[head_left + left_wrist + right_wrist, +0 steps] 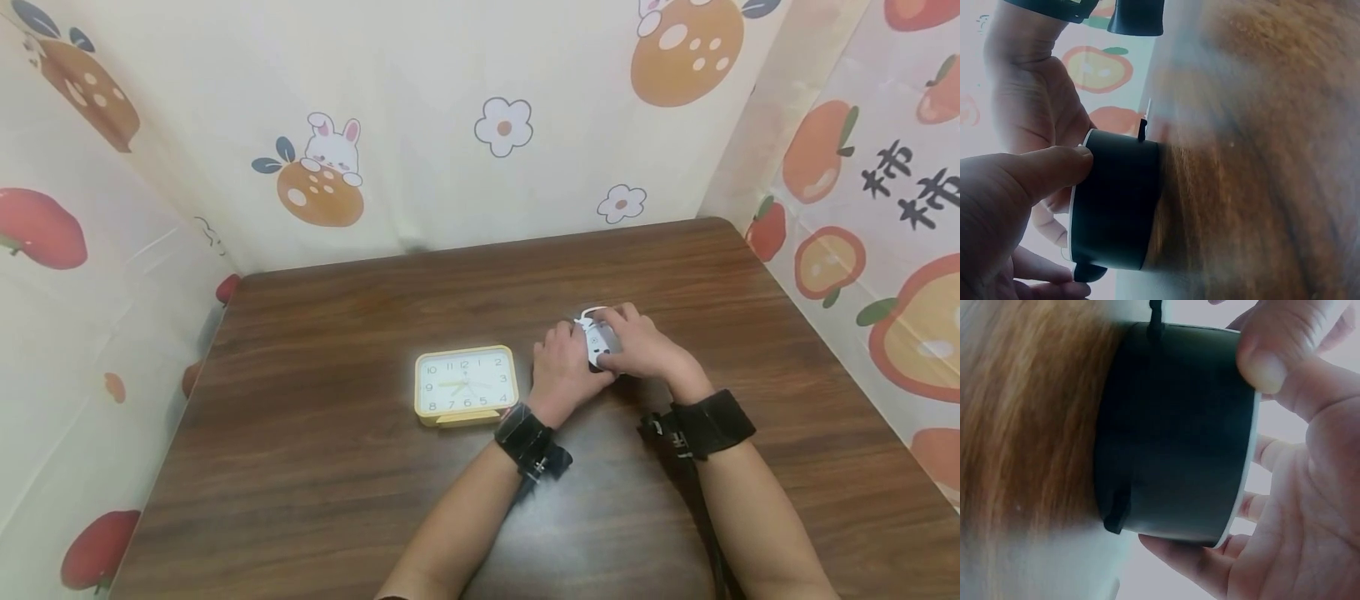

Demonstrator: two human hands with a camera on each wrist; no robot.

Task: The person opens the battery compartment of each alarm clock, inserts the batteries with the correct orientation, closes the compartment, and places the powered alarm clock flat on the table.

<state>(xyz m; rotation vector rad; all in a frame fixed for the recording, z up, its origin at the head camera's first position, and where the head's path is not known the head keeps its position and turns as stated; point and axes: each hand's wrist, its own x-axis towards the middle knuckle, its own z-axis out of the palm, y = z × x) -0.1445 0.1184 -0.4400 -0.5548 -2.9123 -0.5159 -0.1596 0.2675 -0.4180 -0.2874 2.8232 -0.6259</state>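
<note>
Both hands are at a small drum-shaped object (597, 342) with dark sides and a pale, marked face turned up on the wooden table. Its white rim and smooth dark wall (1116, 200) fill much of the left wrist view, with small dark nubs sticking out. My left hand (562, 371) holds it from the left, thumb at the rim. From the right, my right hand (643, 346) curls its fingers about the far edge and near side. The dark wall (1172, 437) also appears close up in the right wrist view. Hands partly hide the face.
A yellow-framed rectangular clock (467, 385) lies face up to the left of my left hand. Black straps (712, 425) with cameras circle both wrists, a cable trailing from the right one. Fruit-printed curtains (427, 125) border the wooden table (315, 492) behind and at both sides.
</note>
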